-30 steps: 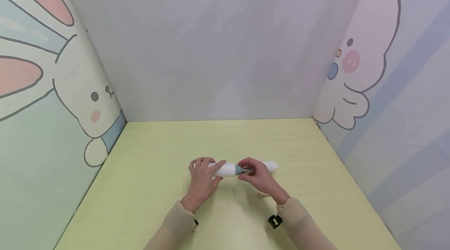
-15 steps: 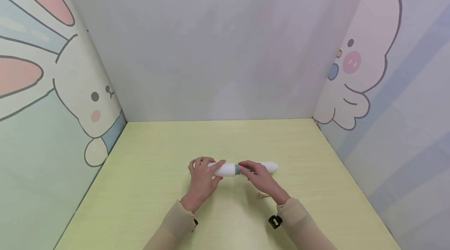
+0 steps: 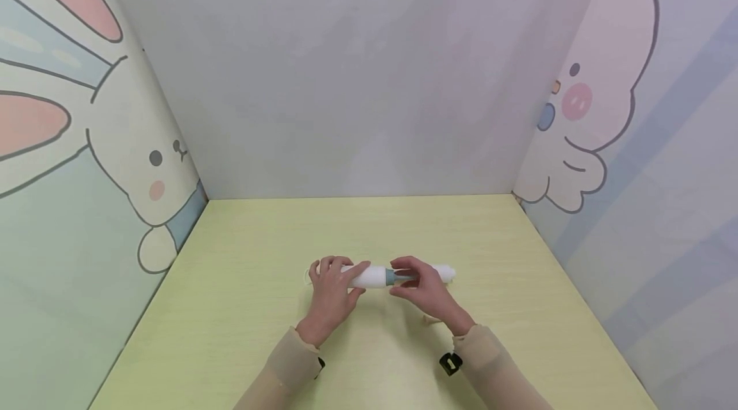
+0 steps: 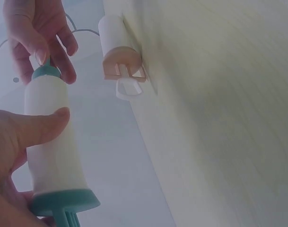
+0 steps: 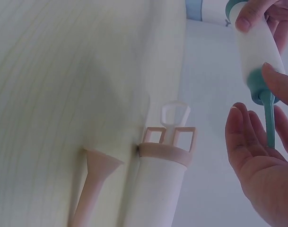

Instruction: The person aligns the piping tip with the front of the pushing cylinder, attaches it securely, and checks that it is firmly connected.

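Observation:
My left hand [image 3: 333, 288] grips the white barrel of a syringe [image 3: 371, 277], held level with its tip to the right. The left wrist view shows its teal flange [image 4: 63, 201] below the hand and a teal cap [image 4: 46, 72] at the other end. A slim teal nozzle [image 5: 269, 120] runs from the cap toward the palm of my right hand [image 3: 425, 285]. Thumb and fingers of that hand spread above and below the cap and nozzle, with gaps showing in the head view. A loop at the syringe's left end sticks out past the left fingers.
A second white syringe [image 5: 158, 194] with a peach flange and clear loop handle lies on the pale yellow table [image 3: 259, 230], right of the hands. A peach flared nozzle piece [image 5: 99, 177] lies nearer the right wrist. Rabbit-printed side walls [image 3: 164, 173] enclose the table.
The right thumb and fingers closed on the teal cap half a second ago, and now they are spread apart around it. The left hand and syringe have hardly moved.

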### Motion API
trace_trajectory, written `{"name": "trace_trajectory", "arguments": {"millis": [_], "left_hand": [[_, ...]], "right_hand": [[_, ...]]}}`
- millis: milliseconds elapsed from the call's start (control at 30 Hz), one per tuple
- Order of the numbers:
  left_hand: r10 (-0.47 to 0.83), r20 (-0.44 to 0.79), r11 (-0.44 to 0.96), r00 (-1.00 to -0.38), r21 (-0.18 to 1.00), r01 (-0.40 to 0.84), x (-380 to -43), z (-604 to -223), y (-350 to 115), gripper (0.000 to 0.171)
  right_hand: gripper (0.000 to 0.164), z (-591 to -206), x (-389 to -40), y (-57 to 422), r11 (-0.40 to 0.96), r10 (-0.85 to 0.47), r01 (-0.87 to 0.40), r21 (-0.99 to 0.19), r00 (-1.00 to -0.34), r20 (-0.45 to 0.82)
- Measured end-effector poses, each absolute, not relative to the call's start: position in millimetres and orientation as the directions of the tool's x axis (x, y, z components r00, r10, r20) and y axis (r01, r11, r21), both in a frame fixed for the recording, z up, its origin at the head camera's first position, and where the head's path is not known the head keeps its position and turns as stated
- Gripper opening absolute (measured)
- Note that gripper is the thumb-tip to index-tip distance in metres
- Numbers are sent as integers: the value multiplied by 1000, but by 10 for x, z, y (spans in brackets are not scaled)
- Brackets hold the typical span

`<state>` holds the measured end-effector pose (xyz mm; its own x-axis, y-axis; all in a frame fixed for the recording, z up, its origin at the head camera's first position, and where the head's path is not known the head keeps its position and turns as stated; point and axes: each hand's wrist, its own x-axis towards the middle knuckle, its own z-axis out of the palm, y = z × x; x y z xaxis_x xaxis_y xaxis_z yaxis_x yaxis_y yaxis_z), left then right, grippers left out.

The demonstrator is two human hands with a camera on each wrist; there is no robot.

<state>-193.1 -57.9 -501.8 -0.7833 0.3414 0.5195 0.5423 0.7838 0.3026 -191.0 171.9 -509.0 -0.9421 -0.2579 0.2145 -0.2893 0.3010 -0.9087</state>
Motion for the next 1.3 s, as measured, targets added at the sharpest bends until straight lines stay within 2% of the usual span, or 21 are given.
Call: {"name": "trace_trajectory", "arguments": {"millis": [333, 633, 1033, 1300], "left_hand": [[348, 519, 770, -781, 316, 554, -1922, -5002, -553, 54], [344, 530, 767, -775, 318, 558, -1904, -4993, -556, 54], [362, 534, 764, -764, 300, 571, -1899, -4987, -573, 53], [358, 512, 773, -781, 306, 556, -1888, -4983, -593, 53]], "right_hand": [[34, -4758, -1757, 1625, 244, -285, -308, -919, -929, 236], [31, -4751, -1745, 1630, 274, -304, -314, -909, -925, 228], [23, -4753, -1757, 1611, 305, -329, -258, -917, -932, 153], [21, -4706, -1736, 1578, 391, -335, -288, -874, -929, 156]]}}
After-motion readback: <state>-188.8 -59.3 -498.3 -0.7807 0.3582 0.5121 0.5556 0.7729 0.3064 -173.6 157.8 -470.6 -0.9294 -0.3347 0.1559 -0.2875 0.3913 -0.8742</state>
